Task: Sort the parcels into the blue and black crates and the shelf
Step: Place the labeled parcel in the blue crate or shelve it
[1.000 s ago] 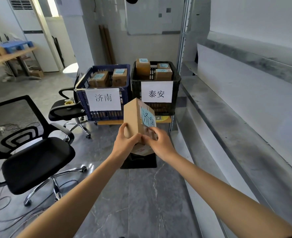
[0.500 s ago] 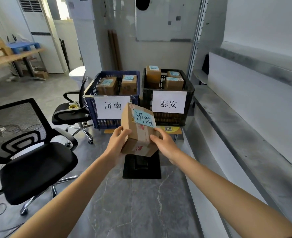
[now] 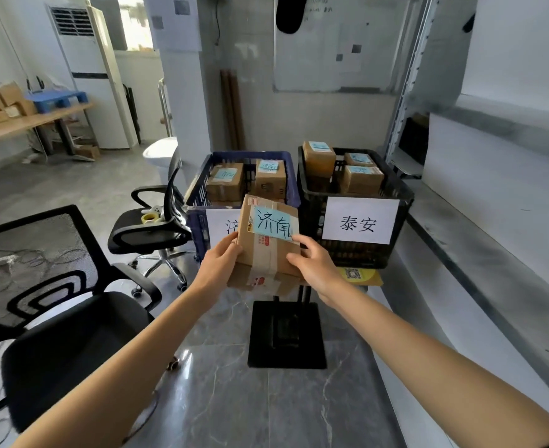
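One brown parcel with a blue note is up in the air, just in front of the blue crate. Your left hand has its grip curled round the left edge. Your right hand pinches the right edge. The black crate sits beside the blue one, and the shelf is on your right.

One parcel sits in two hands, left hand and right hand. Farther off, one blue crate has two parcels. One black crate to its right has three boxes. There are two white signs and, on the left, two office chairs.
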